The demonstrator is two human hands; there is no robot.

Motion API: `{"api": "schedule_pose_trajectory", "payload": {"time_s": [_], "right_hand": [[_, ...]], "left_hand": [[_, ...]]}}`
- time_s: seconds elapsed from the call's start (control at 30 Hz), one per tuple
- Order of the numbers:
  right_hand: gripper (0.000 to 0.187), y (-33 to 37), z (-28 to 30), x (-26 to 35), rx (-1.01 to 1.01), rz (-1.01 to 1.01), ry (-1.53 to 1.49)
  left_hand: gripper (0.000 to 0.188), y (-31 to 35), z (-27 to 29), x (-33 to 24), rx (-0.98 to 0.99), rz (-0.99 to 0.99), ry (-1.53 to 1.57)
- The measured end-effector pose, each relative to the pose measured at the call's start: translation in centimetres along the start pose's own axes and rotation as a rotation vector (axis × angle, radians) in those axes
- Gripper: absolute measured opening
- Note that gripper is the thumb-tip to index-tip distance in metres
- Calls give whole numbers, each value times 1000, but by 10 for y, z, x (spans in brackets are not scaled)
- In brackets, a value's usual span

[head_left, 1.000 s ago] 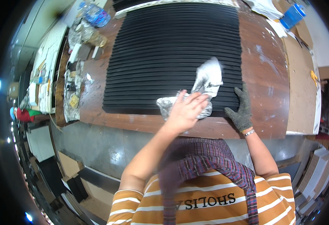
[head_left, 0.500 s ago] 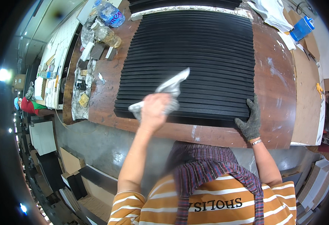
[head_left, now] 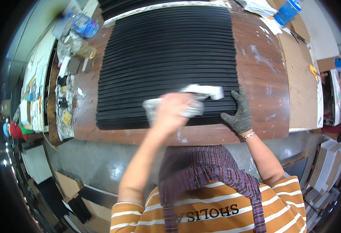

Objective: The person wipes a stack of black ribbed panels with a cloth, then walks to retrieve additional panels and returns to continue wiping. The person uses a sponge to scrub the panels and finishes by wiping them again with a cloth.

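A black ribbed panel (head_left: 166,58) lies flat on the brown wooden table (head_left: 262,93). My bare left hand (head_left: 173,110) is closed on a white cloth (head_left: 203,91) and presses it on the panel's near part; motion blurs both. Loose ends of the cloth stick out on either side of the fist. At the panel's near right corner rests my right hand (head_left: 238,112) in a dark grey knitted glove. Its thumb and fingers are spread over the panel's edge and hold nothing.
Beyond a whitish strip (head_left: 166,8) lies another black ribbed piece. A large clear bottle (head_left: 83,25), a jar (head_left: 83,48) and small blocks stand at the far left. A blue bottle (head_left: 288,12) is at the far right. Boards (head_left: 38,163) lean below on the left.
The left hand has swept rightward across the panel with the cloth. My gloved right hand stays at the same corner. The whole view has shifted, so the table sits further left.
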State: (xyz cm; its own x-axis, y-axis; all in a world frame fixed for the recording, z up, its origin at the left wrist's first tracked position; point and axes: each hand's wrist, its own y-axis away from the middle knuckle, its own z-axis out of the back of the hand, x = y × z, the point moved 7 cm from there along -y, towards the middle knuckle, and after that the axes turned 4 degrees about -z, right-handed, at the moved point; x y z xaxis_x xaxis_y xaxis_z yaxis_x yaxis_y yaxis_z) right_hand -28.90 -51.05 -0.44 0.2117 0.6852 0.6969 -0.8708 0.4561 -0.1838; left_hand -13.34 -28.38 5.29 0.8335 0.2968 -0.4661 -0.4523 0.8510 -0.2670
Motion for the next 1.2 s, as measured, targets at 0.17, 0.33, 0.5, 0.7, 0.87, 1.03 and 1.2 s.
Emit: {"api": "schedule_pose_trajectory", "payload": {"time_s": [0.17,0.33,0.5,0.7,0.87,1.03,1.2], "right_hand": [[105,-2,5,1,11,-30,9],[112,-6,-1,-6,104,-66,-125],[126,-3,5,1,83,-28,27],[119,-11,16,14,22,29,7],[119,-14,11,11,31,-12,3],[120,-4,8,6,37,-7,18],[121,-2,5,1,29,-5,14]], "left_hand": [[32,30,74,67,-251,342,-208],[43,-50,-64,-71,24,-389,51],[35,-54,0,-5,172,95,119],[41,-106,-15,-47,-65,8,-5],[55,-80,-72,-27,5,-187,110],[30,84,64,167,-148,343,-165],[28,130,189,203,-436,995,-421]]}}
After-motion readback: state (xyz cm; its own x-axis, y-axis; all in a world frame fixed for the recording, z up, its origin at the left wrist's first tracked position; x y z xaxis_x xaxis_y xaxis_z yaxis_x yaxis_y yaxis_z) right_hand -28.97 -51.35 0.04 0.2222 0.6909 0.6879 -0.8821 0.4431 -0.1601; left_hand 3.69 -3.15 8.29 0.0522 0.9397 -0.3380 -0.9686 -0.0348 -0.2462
